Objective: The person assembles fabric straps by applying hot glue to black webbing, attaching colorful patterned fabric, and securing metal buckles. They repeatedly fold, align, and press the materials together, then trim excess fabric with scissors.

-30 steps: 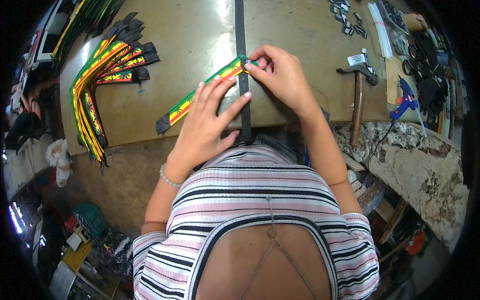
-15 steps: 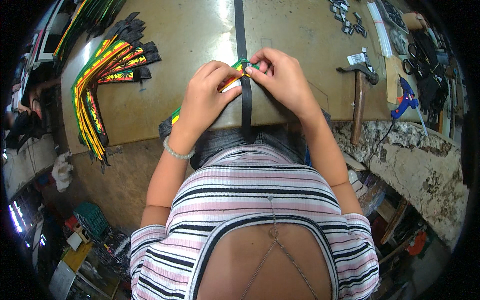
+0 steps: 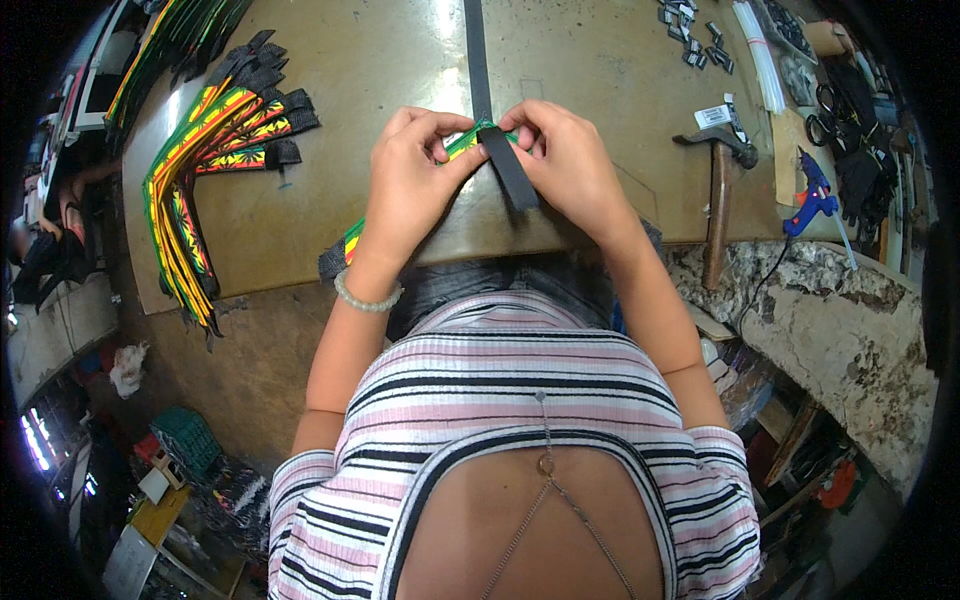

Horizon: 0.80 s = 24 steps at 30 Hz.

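Note:
At the table's near side, my left hand [image 3: 415,175] and my right hand [image 3: 565,165] meet with thumbs and fingertips closed on a green, yellow and red patterned strap [image 3: 464,146]. Over the strap, between my fingers, comes a black webbing strip [image 3: 510,172]. Its short end hangs toward me, slanting right. From the same spot a long black webbing length [image 3: 479,60] runs straight away across the table. One dark end of the patterned strap [image 3: 333,262] shows beneath my left wrist. My fingers hide the exact point where webbing and strap join.
A fanned pile of patterned straps [image 3: 190,185] lies on the left of the table [image 3: 380,60]. On the right are a hammer [image 3: 718,200], a blue glue gun [image 3: 812,195], black scissors [image 3: 822,115], small metal-and-black buckles [image 3: 690,35] and white sticks [image 3: 760,55].
The black webbing's near end has shortened and swung to the right; before, it hung straight down past the table edge. My left hand has shifted slightly up, its fingertips nearer the join.

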Each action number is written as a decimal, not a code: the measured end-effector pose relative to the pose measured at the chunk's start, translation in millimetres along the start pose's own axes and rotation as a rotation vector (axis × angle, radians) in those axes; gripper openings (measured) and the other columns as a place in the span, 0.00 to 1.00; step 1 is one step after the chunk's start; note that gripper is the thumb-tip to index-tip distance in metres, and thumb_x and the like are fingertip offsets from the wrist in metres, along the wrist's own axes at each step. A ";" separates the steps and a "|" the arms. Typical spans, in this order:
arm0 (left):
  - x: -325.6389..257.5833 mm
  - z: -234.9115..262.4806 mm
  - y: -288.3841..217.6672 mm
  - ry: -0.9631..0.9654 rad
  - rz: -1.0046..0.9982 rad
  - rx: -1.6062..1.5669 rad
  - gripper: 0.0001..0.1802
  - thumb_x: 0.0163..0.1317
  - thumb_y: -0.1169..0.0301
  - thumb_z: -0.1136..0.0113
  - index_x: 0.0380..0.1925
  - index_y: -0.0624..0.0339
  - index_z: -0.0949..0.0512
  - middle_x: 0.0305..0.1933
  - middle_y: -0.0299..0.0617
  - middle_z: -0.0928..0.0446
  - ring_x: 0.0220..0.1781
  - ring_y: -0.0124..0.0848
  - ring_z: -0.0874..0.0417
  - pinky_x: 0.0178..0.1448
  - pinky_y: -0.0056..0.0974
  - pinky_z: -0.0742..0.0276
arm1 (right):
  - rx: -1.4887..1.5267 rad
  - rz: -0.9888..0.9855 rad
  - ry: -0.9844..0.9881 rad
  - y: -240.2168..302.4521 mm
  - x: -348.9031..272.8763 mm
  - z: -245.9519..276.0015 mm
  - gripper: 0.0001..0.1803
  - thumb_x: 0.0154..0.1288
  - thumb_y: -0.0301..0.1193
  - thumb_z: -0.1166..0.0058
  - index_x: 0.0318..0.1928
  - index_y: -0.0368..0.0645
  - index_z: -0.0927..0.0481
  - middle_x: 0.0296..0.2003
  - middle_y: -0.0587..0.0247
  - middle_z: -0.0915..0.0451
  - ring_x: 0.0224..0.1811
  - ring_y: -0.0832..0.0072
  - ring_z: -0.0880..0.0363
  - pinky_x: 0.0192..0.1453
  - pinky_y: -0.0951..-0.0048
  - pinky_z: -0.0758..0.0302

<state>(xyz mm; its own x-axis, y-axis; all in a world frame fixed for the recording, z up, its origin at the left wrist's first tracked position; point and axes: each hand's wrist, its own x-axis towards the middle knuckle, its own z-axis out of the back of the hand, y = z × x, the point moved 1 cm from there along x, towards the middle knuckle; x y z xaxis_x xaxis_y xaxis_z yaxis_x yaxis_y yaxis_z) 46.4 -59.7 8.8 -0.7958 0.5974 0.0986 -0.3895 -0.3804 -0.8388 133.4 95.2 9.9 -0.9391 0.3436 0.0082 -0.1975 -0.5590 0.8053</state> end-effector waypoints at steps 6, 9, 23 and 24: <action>5.6 3.5 -3.4 0.034 0.057 0.082 0.18 0.45 0.68 0.23 0.35 0.64 0.15 0.30 0.42 0.27 0.31 0.31 0.26 0.38 0.36 0.26 | 0.034 0.068 0.139 3.5 8.0 11.5 0.14 0.58 0.30 0.36 0.43 0.38 0.20 0.27 0.63 0.24 0.27 0.75 0.26 0.32 0.72 0.28; 6.6 4.5 -2.9 0.049 0.051 0.090 0.18 0.45 0.67 0.23 0.34 0.65 0.15 0.31 0.42 0.27 0.32 0.33 0.25 0.39 0.36 0.26 | 0.076 0.105 0.258 4.0 27.3 20.7 0.15 0.61 0.31 0.36 0.45 0.36 0.19 0.26 0.68 0.24 0.24 0.83 0.27 0.29 0.78 0.29; 5.1 2.9 0.0 0.100 0.070 0.049 0.17 0.48 0.69 0.24 0.36 0.67 0.18 0.38 0.45 0.27 0.32 0.32 0.26 0.41 0.36 0.24 | 0.064 0.272 0.134 -16.2 57.9 2.4 0.10 0.57 0.28 0.36 0.37 0.35 0.16 0.30 0.51 0.20 0.32 0.62 0.20 0.38 0.67 0.24; 5.1 3.0 -0.9 0.096 0.054 0.051 0.17 0.49 0.69 0.25 0.38 0.66 0.17 0.38 0.45 0.27 0.32 0.32 0.26 0.41 0.36 0.24 | 0.038 0.257 0.138 -14.5 56.7 2.2 0.10 0.57 0.29 0.36 0.36 0.35 0.17 0.31 0.51 0.20 0.32 0.62 0.20 0.38 0.66 0.24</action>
<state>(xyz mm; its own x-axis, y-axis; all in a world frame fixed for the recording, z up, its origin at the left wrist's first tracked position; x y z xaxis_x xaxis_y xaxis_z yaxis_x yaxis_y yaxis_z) 41.3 -58.5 11.7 -0.7695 0.6386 0.0001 -0.3717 -0.4478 -0.8132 83.7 124.4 -0.1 -0.9868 0.0875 0.1363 0.0599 -0.5846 0.8091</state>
